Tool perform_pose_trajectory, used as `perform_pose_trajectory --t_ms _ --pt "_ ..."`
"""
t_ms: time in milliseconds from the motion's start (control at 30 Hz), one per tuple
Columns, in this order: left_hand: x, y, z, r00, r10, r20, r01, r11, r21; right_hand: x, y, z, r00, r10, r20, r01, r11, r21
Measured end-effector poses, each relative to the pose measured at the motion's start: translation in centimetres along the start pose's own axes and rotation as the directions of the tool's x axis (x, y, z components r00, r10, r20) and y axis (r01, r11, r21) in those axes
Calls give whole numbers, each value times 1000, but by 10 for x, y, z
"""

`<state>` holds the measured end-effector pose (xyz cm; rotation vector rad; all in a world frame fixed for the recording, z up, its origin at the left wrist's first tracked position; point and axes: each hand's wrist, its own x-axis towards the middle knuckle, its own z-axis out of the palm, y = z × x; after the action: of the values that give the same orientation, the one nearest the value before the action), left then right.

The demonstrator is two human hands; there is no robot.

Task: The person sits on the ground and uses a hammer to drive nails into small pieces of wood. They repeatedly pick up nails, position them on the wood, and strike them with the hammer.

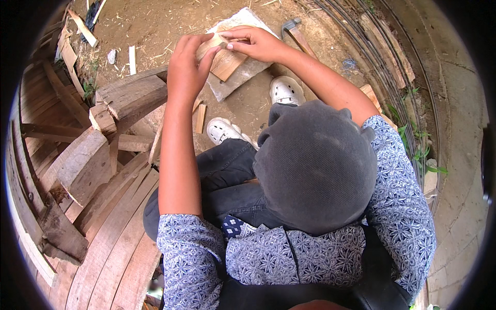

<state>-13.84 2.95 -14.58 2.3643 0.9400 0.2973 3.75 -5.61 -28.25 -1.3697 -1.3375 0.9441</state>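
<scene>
My left hand curls its thumb and fingers round the left side of a small pale piece of wood. From the other side my right hand meets it, with thumb and fingertips pressed close at its edge. Beneath the hands, a brown flat piece of wood lies on a pale stone slab on the ground. The fingers partly hide the pale piece. Just right of the slab lies a hammer with a wooden handle.
Stacked planks and thick timber crowd the left side. Long dark rods curve along the right beside a concrete strip. My white clogs stand near the slab. A rounded dark grey cloth shape covers the middle. Wood shavings litter the dirt.
</scene>
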Motion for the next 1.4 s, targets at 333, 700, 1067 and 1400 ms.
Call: perform_pose_trajectory --t_ms 333,700,1067,1400 --pt "-2 -22 4 999 24 -30 -25 999 -28 -46 -3 -34 954 169 -246 -199 975 -101" --pt "6 -1 1 997 -51 66 54 997 -58 -244 78 -136 442 357 -823 -839 489 -239" --pt "8 -25 6 999 32 23 -31 999 -26 -223 104 -137 427 461 -778 -881 407 -242" --pt "7 -21 5 997 -40 66 43 999 -34 -222 105 -143 379 541 -751 -925 258 -281"
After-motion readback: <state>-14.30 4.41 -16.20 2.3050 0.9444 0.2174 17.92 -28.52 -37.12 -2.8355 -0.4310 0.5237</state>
